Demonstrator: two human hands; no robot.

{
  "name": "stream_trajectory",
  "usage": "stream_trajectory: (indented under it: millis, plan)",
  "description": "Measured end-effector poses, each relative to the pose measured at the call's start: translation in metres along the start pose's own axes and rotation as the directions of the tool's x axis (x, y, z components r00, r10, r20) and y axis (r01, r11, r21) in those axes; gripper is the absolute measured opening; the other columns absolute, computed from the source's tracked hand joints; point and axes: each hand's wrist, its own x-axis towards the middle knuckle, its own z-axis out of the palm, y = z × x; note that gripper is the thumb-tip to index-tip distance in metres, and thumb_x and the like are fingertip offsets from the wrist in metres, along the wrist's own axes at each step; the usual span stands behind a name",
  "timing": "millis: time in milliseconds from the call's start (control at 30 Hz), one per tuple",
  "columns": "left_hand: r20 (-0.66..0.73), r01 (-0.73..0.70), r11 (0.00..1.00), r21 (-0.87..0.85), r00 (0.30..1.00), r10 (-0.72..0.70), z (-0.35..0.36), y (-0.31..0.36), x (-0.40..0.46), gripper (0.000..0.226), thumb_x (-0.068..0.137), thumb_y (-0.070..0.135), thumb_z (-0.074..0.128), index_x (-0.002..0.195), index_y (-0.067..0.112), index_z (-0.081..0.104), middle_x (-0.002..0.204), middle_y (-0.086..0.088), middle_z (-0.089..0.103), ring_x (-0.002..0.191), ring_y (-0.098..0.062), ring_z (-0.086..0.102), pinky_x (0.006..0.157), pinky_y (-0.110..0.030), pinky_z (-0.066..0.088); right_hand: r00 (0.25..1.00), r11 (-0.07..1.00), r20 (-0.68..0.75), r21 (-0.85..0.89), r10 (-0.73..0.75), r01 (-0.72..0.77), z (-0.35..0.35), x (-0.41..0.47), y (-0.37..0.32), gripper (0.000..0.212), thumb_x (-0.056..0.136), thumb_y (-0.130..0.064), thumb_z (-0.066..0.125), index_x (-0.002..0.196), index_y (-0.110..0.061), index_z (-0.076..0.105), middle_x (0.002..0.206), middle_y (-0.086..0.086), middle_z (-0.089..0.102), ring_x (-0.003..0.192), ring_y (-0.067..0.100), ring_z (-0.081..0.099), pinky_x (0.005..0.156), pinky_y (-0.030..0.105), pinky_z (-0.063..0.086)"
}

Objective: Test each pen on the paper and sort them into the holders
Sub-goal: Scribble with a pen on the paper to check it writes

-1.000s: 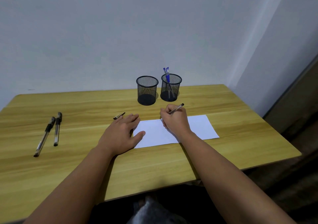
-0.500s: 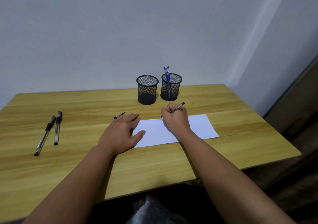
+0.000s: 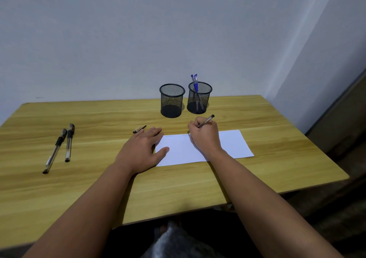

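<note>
A person's right hand (image 3: 206, 137) grips a pen (image 3: 206, 120) in closed fingers, its tip on the far edge of a white sheet of paper (image 3: 233, 144) on a wooden table (image 3: 277, 168). The left hand (image 3: 141, 150) lies flat with fingers spread, holding nothing, fingertips on the paper's left edge, a pen cap (image 3: 139, 129) just beyond them. Two mesh holders (image 3: 172, 101) stand beyond the right fingers, the right-hand one (image 3: 199, 98) holding blue pens (image 3: 195, 82); two more pens (image 3: 59, 146) lie well left of the left hand
</note>
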Motion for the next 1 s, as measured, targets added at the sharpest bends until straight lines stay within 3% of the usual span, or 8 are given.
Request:
stream_trajectory:
  millis: [100,500,800,900,1000]
  plan:
    - [0.003,0.001,1.0,0.009,1.0,-0.001,0.0,-0.001,0.001,0.076,0.089,0.067,0.039,0.15,0.021,0.049,0.161,0.01,0.038,0.152,-0.007,0.026,0.126,-0.036,0.019,1.0,1.0,-0.008,0.001,-0.001,0.001,-0.001,0.0,-0.001,0.041,0.09,-0.021,0.062,0.064,-0.012,0.031,0.063,0.013,0.029,0.062,0.026,0.034,0.06,0.039,0.038]
    - [0.012,-0.002,1.0,0.005,1.0,0.002,0.001,-0.001,0.001,0.079,0.088,0.068,0.036,0.15,0.021,0.049,0.161,0.008,0.038,0.152,-0.008,0.026,0.126,-0.038,0.02,0.999,0.996,-0.016,-0.082,-0.028,0.027,-0.003,-0.002,-0.003,0.039,0.097,-0.01,0.061,0.071,0.005,0.036,0.061,0.011,0.033,0.058,0.023,0.036,0.054,0.035,0.035]
    - [0.006,-0.002,1.0,0.003,1.0,0.002,0.001,-0.001,0.001,0.078,0.088,0.068,0.038,0.15,0.02,0.049,0.161,0.007,0.039,0.152,-0.009,0.027,0.125,-0.039,0.022,1.0,0.997,-0.024,-0.076,-0.01,0.008,-0.005,-0.005,-0.009,0.039,0.096,-0.009,0.061,0.065,-0.009,0.038,0.061,0.007,0.032,0.059,0.022,0.034,0.054,0.032,0.033]
    - [0.013,-0.003,1.0,0.0,1.0,0.003,0.002,-0.002,0.001,0.081,0.087,0.07,0.035,0.15,0.021,0.049,0.161,0.007,0.038,0.152,-0.009,0.027,0.125,-0.04,0.021,1.0,0.998,-0.026,-0.058,-0.013,0.012,-0.005,-0.005,-0.01,0.037,0.093,-0.012,0.061,0.07,0.002,0.035,0.064,0.01,0.03,0.062,0.023,0.031,0.055,0.035,0.031]
    - [0.011,-0.006,1.0,-0.002,1.0,0.006,0.002,-0.003,0.002,0.081,0.087,0.07,0.035,0.15,0.02,0.049,0.161,0.007,0.038,0.152,-0.009,0.027,0.126,-0.039,0.021,0.999,0.999,-0.031,-0.054,-0.005,0.004,-0.004,-0.006,-0.011,0.038,0.094,-0.012,0.061,0.067,-0.005,0.035,0.062,0.008,0.03,0.062,0.023,0.031,0.055,0.036,0.032]
